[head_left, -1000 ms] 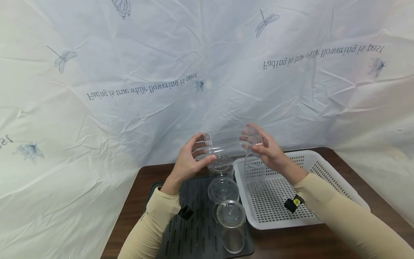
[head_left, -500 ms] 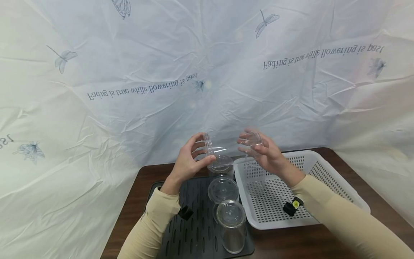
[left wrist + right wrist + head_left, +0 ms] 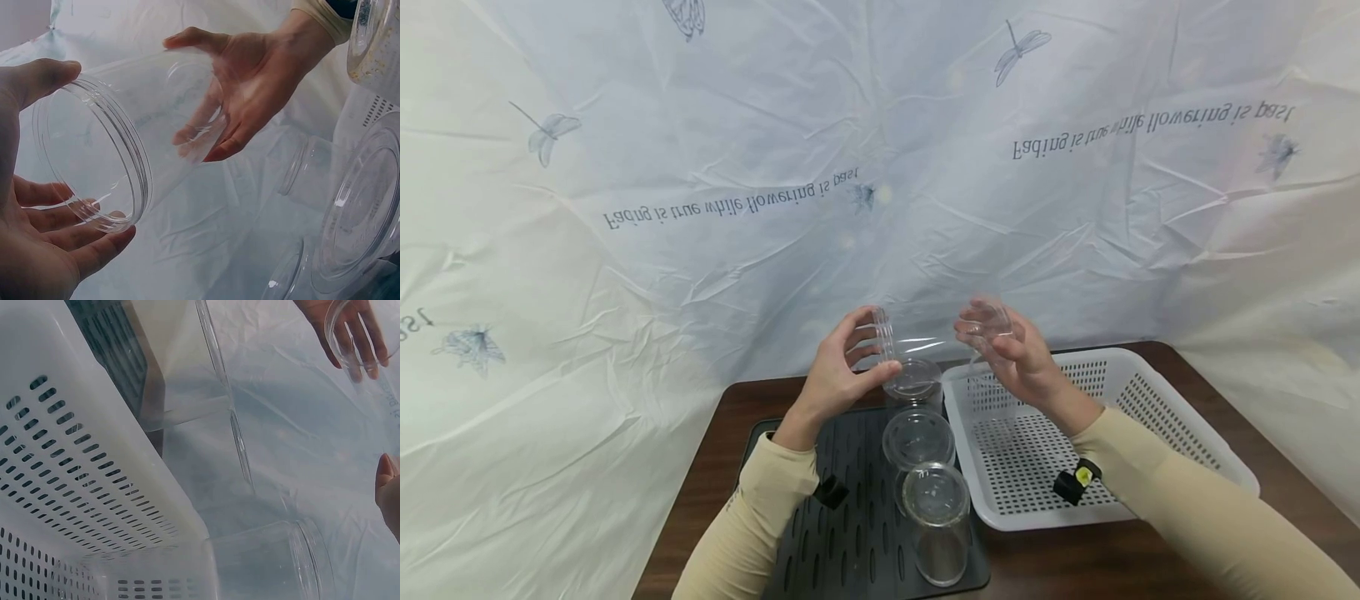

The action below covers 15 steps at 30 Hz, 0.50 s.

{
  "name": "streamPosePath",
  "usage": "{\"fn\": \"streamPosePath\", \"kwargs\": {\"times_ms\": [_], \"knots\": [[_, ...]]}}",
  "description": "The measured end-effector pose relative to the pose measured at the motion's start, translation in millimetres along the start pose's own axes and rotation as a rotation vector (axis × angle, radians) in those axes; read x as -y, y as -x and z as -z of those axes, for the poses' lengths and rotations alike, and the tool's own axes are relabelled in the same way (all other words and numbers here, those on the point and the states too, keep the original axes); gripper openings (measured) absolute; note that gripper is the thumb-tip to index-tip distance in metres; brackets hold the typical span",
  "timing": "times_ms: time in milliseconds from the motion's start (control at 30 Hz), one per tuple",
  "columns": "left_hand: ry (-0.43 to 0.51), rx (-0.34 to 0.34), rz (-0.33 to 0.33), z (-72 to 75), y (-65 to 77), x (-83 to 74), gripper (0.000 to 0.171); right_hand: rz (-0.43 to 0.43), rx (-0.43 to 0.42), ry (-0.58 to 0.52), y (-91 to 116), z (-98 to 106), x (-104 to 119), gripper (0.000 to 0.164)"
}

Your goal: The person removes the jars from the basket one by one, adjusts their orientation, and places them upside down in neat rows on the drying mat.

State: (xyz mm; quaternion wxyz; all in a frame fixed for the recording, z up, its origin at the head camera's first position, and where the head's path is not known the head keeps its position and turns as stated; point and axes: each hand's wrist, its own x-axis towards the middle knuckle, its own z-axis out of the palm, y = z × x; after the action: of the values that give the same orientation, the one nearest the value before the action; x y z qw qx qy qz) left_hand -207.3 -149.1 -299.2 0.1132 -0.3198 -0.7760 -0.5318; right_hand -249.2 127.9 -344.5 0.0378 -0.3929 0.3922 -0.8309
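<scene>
A clear plastic jar (image 3: 922, 337) is held sideways in the air between both hands. My left hand (image 3: 841, 362) grips the ridged mouth end, thumb on one side and fingers on the other. At the jar's base is my right hand (image 3: 1024, 362); in the left wrist view its fingers (image 3: 199, 125) and thumb lie on opposite sides of that end. Upright below are several clear jars: a far one (image 3: 913, 379), a middle one (image 3: 917, 440) and a near one (image 3: 937, 508) that looks capped.
The jars stand along the right edge of a black slotted mat (image 3: 850, 533). To its right sits a white perforated basket (image 3: 1187, 483), with another clear jar (image 3: 262, 562) at its end in the right wrist view. A printed sheet (image 3: 737, 275) hangs behind the brown table (image 3: 1075, 558).
My right hand has shifted and turned slightly at the jar's base, its wrist moving a little left. My left hand and the standing jars have hardly moved.
</scene>
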Motion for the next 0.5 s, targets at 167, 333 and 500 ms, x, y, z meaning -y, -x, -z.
{"fn": "streamPosePath", "kwargs": {"times_ms": [167,333,500], "knots": [[0.007,0.005,-0.006,0.6,0.9,0.4,0.085,0.01,0.0,0.009,-0.3,-0.7,-0.4,0.069],[0.029,0.029,0.004,2.5,2.1,2.6,0.082,0.007,-0.005,0.022,-1.9,-2.3,0.6,0.067],[0.046,0.066,0.038,6.4,4.6,4.4,0.095,-0.006,-0.02,0.026,-5.7,-4.3,3.4,0.063]]}}
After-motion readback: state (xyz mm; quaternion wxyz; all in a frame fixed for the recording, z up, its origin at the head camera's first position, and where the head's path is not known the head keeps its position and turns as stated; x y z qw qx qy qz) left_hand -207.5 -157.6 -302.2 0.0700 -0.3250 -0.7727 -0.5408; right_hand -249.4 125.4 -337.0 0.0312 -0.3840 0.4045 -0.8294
